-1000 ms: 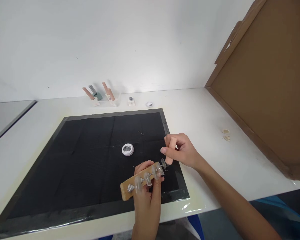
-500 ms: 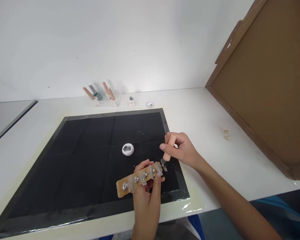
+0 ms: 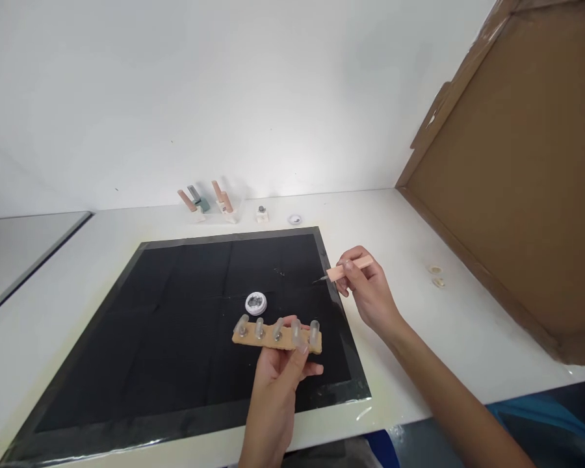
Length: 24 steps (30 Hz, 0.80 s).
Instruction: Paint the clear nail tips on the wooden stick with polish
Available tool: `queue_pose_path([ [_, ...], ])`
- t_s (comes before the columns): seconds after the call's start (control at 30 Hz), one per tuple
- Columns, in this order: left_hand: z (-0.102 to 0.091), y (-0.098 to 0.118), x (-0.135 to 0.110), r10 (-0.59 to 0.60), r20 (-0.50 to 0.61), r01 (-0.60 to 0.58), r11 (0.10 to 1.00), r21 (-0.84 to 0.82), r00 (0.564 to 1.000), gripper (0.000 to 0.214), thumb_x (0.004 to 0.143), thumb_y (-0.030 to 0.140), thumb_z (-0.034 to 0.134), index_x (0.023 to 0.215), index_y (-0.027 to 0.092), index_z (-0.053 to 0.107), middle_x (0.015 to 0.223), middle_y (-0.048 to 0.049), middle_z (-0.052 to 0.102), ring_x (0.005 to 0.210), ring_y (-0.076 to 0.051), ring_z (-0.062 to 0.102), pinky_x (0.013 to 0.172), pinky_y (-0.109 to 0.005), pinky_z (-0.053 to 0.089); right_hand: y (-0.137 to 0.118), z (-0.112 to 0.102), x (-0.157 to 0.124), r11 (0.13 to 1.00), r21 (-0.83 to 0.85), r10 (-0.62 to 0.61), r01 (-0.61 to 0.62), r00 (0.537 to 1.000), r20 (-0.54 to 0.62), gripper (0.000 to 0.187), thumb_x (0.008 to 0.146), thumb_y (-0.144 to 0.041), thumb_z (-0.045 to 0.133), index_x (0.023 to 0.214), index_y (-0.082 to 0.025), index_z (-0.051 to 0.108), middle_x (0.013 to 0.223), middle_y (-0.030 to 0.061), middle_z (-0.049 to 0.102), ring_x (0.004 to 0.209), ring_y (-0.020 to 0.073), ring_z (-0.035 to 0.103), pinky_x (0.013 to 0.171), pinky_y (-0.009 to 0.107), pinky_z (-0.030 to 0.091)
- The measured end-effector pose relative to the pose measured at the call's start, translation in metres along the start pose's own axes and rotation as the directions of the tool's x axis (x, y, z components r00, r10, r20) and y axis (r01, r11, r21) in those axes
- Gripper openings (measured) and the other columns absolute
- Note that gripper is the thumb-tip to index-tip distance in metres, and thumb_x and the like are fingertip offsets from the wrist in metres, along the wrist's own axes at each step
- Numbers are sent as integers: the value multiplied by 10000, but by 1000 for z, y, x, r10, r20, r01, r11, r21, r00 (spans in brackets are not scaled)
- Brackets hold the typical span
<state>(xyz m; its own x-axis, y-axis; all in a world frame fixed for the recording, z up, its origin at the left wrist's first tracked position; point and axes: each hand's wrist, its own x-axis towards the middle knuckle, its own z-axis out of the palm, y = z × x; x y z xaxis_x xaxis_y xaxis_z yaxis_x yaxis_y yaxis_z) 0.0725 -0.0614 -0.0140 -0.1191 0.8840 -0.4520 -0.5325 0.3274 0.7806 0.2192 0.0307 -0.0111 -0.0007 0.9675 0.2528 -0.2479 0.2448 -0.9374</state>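
Note:
My left hand [image 3: 283,377] is closed around a tan nail tip stand [image 3: 268,337], gripping it near its right end. Several clear false nail tips [image 3: 277,329] stand in a row on the strip, on small silvery mounts. Between the thumb and fingers of my right hand [image 3: 365,286] is a nail brush [image 3: 351,267] with a peach handle. Its thin dark tip points left, over the right side of the black mat and apart from the nail tips. Just beyond the stand sits a small round white pot [image 3: 256,303] with grey, glittery contents.
A black mat [image 3: 175,338] covers much of the white table. Along the back are nail polish bottles [image 3: 227,203] with peach and green caps, a small square bottle [image 3: 262,214] and a white lid [image 3: 295,220]. A large cardboard box [image 3: 507,195] stands at right, near two small cream pieces [image 3: 437,282].
The brush has come away from the rightmost nail tip, and its handle has swung from upright to nearly level. My left hand has turned the stand from slanted to almost level.

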Motion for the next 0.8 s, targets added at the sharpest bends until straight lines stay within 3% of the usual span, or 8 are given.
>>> queue_pose_path([
  [0.23, -13, 17, 7, -109, 74, 114, 992, -62, 991, 413, 701, 192, 734, 1093, 179, 604, 1038, -78, 629, 799, -151, 604, 500, -196, 517, -12, 1, -10, 997, 42, -67, 61, 983, 169, 93, 806, -288, 676, 844, -235, 609, 723, -22, 536, 523, 83, 440, 450, 212, 338],
  [0.43, -17, 20, 10, -191, 144, 209, 970, -126, 971, 362, 748, 161, 687, 1102, 147, 612, 874, -58, 629, 678, -108, 561, 462, -180, 485, -15, 14, -19, 983, 52, -183, 176, 919, 349, 48, 834, -221, 628, 867, -241, 657, 695, 14, 547, 677, 156, 488, 560, 265, 382],
  [0.67, -21, 18, 7, -191, 146, 203, 976, -74, 971, 458, 696, 235, 745, 1125, 162, 604, 1103, -94, 583, 719, -124, 553, 444, -197, 481, -10, 18, -25, 987, 115, -151, 112, 894, 422, 76, 821, -247, 636, 895, -242, 650, 723, 18, 523, 641, 154, 460, 550, 271, 357],
  [0.8, -23, 16, 7, -183, 184, 200, 977, -79, 966, 470, 696, 278, 748, 1128, 166, 601, 1055, -88, 604, 695, -121, 558, 448, -198, 478, -8, 18, -25, 992, 98, -109, 73, 895, 432, 65, 819, -250, 641, 881, -232, 648, 723, 14, 515, 621, 145, 446, 547, 270, 334],
])
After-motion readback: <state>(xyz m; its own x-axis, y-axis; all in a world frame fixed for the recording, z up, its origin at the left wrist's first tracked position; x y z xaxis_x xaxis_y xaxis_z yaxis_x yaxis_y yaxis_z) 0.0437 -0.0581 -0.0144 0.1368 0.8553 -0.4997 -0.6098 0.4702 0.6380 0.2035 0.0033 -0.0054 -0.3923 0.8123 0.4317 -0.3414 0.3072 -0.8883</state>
